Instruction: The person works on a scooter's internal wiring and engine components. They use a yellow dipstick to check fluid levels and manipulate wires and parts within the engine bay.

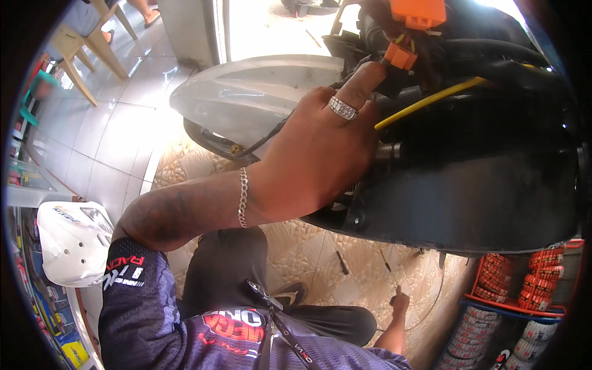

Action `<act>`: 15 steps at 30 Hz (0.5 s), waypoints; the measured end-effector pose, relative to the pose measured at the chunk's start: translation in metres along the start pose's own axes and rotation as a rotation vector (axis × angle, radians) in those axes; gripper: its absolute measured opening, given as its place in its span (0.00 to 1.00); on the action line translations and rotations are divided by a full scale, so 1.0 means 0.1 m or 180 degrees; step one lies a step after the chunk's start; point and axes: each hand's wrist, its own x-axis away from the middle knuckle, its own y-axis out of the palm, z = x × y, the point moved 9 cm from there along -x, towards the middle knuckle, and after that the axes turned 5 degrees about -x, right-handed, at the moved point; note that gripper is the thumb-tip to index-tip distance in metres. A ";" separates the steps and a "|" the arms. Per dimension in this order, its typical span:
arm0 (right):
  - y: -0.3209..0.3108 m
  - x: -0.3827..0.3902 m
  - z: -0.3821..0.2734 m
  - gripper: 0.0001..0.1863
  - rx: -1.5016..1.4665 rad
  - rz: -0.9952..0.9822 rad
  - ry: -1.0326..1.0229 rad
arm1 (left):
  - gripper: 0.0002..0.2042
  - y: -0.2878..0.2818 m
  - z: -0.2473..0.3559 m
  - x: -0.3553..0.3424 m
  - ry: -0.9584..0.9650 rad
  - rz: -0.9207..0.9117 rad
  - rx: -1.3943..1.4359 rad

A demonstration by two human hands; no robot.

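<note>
The left hand [324, 142] reaches one extended finger to the small orange plug [401, 57] near the black cover [468, 191], apparently handling it, which calls next for a steady pinch, though I cannot tell its grip or that of the low right hand [399, 302].

The light is strong daylight, and it seems to come from the opening [277, 28] at the top centre, which is burnt to almost pure white. On the grey tiles [92, 132] in the upper left there is much glare. The black panel [468, 197] on the right is dark and shows few details, with only hazy reflections. The left hand [320, 154] near the centre is rather clear, its right side in shadow. Toward the rim, straight lines bend, a green object [44, 86] looks smeared, and the corners are black.
</note>
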 end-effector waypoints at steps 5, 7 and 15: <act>0.29 0.19 0.16 0.22 -0.0408 -0.0553 0.0601 | 0.09 -0.01 -0.07 0.08 -0.0137 -0.0106 0.0380; 0.37 0.20 -0.03 0.18 -0.0229 -0.0874 0.0194 | 0.10 0.01 -0.17 0.10 -0.0333 -0.0237 0.0731; 1.48 0.32 -0.82 0.21 -0.0807 -0.2367 0.0102 | 0.13 0.11 -0.44 0.32 -0.1093 -0.0783 0.2255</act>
